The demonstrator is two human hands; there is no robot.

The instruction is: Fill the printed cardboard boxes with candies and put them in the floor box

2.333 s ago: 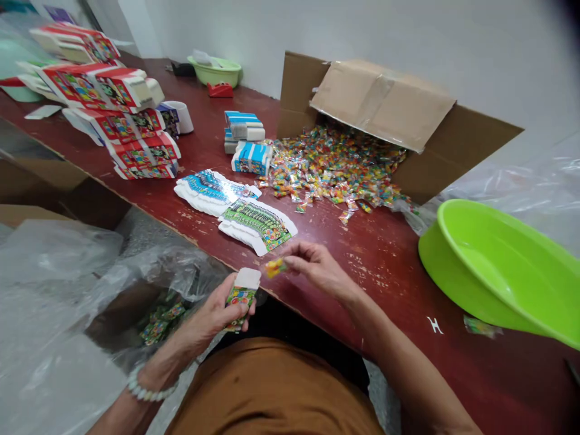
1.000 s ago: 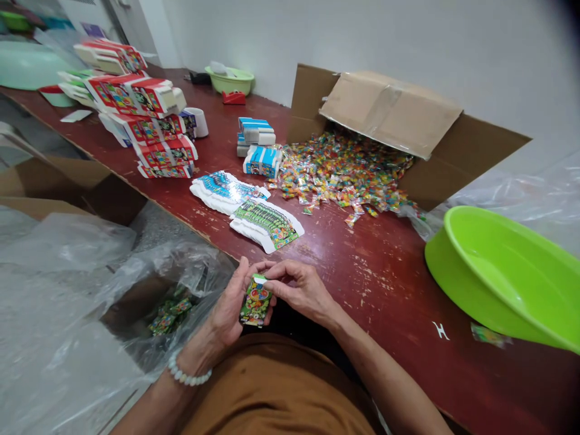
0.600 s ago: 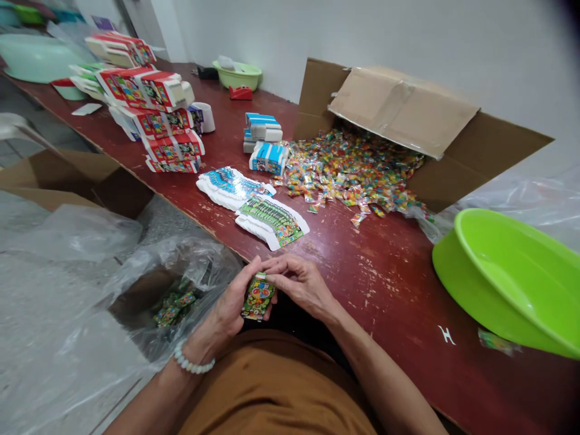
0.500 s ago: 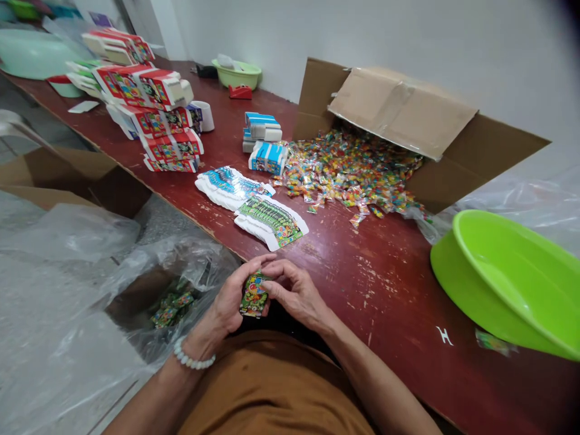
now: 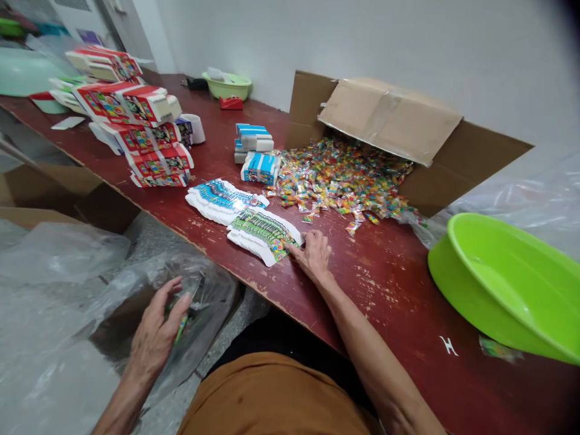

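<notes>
Right hand (image 5: 315, 257) resting on the desk (image 5: 389, 302) near its front edge, fingers (image 5: 296, 251) open against flattened printed cartons (image 5: 265, 235); left hand (image 5: 154, 335) over a plastic-lined box (image 5: 208, 290), fingers (image 5: 174, 302) open beside a green printed packet (image 5: 181, 326).

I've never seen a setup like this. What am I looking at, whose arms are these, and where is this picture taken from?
There's no machine here: these are a person's own two bare hands. The picture comes from a camera worn on their head, looking forward and down, so the brown shirt at the bottom is their own. Their left hand is over a clear plastic bag beside the table, with something small and green at its fingers. Their right hand touches a stack of printed card cutouts on a dark red table. Also on the table are small wrapped sweets, spilling from a cardboard carton lying on its side, and a lime-green basin.
</notes>
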